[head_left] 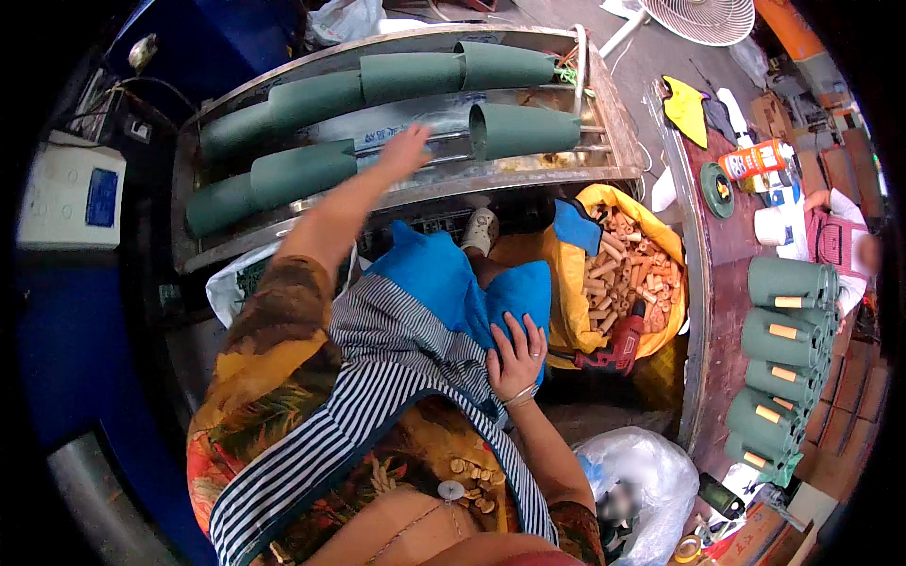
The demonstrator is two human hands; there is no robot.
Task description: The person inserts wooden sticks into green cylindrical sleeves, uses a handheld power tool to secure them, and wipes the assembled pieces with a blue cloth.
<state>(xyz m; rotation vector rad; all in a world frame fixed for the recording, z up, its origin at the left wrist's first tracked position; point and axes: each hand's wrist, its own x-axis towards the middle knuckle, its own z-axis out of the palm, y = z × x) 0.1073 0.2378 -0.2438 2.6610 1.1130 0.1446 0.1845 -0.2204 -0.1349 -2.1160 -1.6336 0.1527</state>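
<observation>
My left hand (404,154) is stretched over the metal trough (618,132), at the front rod (451,160). Motion blurs its fingers, so whether they grip the rod cannot be told. On that rod, two tapered dark green tubes (302,170) sit to the hand's left. Another green tapered tube (527,132), its wide mouth facing the hand, sits to the right. Behind, several like tubes (411,77) line up end to end in a second row. My right hand (517,358) lies with fingers spread on blue cloth (519,294) over my leg, holding nothing.
A yellow sack (566,283) of short brown tubes (618,274) stands right of my legs, a red cordless drill (618,347) at its edge. The right-hand table (703,283) bears stacked green cups (779,340) and an orange can (750,160). Beyond is another person (838,241).
</observation>
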